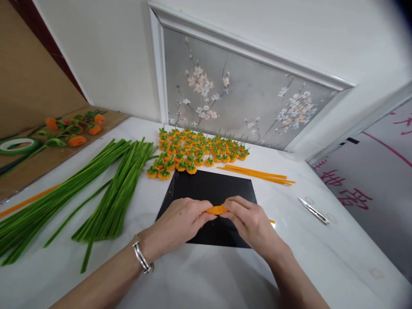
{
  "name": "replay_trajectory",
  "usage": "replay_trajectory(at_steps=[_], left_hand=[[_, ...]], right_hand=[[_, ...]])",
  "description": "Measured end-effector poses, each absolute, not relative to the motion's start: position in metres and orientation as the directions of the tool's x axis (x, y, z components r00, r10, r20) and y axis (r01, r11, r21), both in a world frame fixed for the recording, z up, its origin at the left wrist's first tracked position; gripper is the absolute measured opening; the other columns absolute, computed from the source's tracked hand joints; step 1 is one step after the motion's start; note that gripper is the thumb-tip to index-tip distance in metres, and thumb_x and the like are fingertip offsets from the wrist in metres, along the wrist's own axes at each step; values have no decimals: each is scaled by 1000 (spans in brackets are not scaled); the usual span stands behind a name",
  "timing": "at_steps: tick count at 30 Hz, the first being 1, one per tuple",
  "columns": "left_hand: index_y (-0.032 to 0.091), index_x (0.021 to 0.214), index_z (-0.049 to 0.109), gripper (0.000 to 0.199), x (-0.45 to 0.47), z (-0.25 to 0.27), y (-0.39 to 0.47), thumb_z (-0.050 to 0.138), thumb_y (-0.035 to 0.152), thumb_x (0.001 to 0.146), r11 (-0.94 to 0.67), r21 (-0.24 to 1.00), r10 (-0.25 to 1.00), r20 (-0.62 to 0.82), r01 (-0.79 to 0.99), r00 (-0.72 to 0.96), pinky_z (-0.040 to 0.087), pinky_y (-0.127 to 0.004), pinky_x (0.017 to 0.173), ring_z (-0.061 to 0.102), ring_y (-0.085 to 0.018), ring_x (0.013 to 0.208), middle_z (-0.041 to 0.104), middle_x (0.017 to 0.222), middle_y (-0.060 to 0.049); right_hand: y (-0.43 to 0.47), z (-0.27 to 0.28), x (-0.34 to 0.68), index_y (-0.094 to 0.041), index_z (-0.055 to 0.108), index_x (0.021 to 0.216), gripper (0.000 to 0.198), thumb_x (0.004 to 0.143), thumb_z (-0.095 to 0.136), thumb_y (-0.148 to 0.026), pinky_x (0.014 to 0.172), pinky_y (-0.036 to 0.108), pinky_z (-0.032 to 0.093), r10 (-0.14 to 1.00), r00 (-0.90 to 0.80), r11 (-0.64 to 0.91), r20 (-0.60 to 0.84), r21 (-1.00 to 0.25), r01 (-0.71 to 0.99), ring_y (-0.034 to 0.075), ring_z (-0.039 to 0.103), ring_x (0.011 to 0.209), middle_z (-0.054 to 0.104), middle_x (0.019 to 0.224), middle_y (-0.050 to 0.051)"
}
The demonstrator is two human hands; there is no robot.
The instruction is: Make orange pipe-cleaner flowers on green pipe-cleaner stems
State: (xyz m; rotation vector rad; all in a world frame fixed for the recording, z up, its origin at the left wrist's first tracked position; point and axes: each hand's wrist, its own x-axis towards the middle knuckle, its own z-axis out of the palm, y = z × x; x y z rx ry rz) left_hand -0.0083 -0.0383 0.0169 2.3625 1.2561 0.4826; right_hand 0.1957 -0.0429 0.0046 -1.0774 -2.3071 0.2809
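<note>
Between my two hands stretches a short, crinkled orange pipe cleaner point(216, 210), folded in small zigzags. My left hand point(189, 216), with a silver bracelet point(141, 257) at the wrist, pinches its left end. At the other end, my right hand point(249, 219) closes thumb and fingers on it; a bit of orange stem point(272, 221) shows beyond that hand. Both hands hover over a black mat point(212, 189). Behind the mat stand many small orange fuzzy flowers point(191, 168) with green tops, in close rows. Straight orange pipe cleaners point(257, 173) lie right of them.
Green pipe cleaners point(106, 201) spread in two bundles on the left of the white table point(322, 266). Silver tweezers point(313, 211) lie at the right. On cardboard at the far left are green tape point(19, 146) and finished orange flowers point(77, 140). A whiteboard point(380, 171) stands right.
</note>
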Motion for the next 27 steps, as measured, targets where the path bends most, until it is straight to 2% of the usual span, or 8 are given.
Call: replay_trajectory(at_steps=[5, 7, 10, 12, 16, 21, 24, 27], left_hand=[[19, 67, 55, 30, -7, 10, -36, 42, 26, 93, -453, 601, 830, 15, 659, 557, 29, -21, 52, 52, -11, 52, 57, 56, 5], [19, 69, 55, 28, -7, 10, -36, 41, 25, 93, -442, 629, 821, -3, 640, 571, 31, -21, 53, 52, -11, 53, 57, 58, 5], [21, 85, 53, 8, -5, 13, -38, 51, 28, 89, -411, 685, 838, 25, 601, 545, 35, -22, 59, 56, -14, 65, 61, 73, 4], [23, 96, 48, 17, -3, 15, -40, 58, 31, 84, -359, 731, 870, 38, 580, 491, 37, -23, 60, 56, -15, 69, 60, 80, 4], [25, 97, 48, 15, 2, 17, -44, 57, 29, 86, -341, 776, 875, 56, 531, 480, 38, -21, 59, 53, -13, 65, 57, 75, 6], [25, 97, 56, 11, 3, 14, -45, 54, 28, 87, -352, 764, 896, 108, 541, 431, 35, -21, 54, 51, -11, 60, 59, 71, 6], [23, 97, 60, 12, 1, 11, -42, 51, 25, 88, -364, 772, 902, 153, 521, 404, 37, -21, 58, 54, -11, 64, 63, 78, 4], [22, 96, 63, 14, -2, 10, -40, 52, 26, 88, -373, 765, 908, 183, 525, 378, 36, -21, 57, 53, -10, 63, 64, 77, 4]], right_hand=[[-44, -1, 190, -18, 62, 90, 24, 96, 40, -14, 73, 27, 52, 645, -583, 745, 494, -237, 623, 15, 63, 82, 67, 96, 7], [-44, -2, 191, -18, 63, 90, 23, 95, 41, -12, 72, 26, 52, 616, -586, 762, 526, -210, 612, 15, 64, 82, 68, 97, 7], [-43, -5, 192, -19, 63, 91, 22, 93, 43, -11, 72, 25, 53, 606, -570, 767, 555, -217, 604, 15, 64, 82, 68, 98, 6], [-43, -6, 191, -19, 63, 91, 21, 92, 44, -10, 71, 26, 53, 607, -550, 764, 573, -233, 601, 15, 64, 82, 67, 98, 6], [-43, -9, 188, -19, 63, 89, 19, 90, 46, -9, 71, 27, 53, 654, -497, 739, 570, -343, 580, 15, 63, 81, 66, 95, 6], [-41, -10, 190, -21, 63, 95, 17, 87, 52, -10, 76, 26, 53, 726, -467, 687, 506, -568, 453, 14, 63, 84, 65, 97, 5], [-39, -7, 195, -24, 59, 107, 26, 83, 59, -13, 80, 28, 52, 815, -436, 564, 381, -692, 450, 16, 64, 88, 64, 104, 4], [-38, -3, 200, -26, 48, 122, 42, 82, 60, -16, 71, 27, 53, 910, -349, 376, 224, -802, 464, 13, 64, 73, 66, 103, 2]])
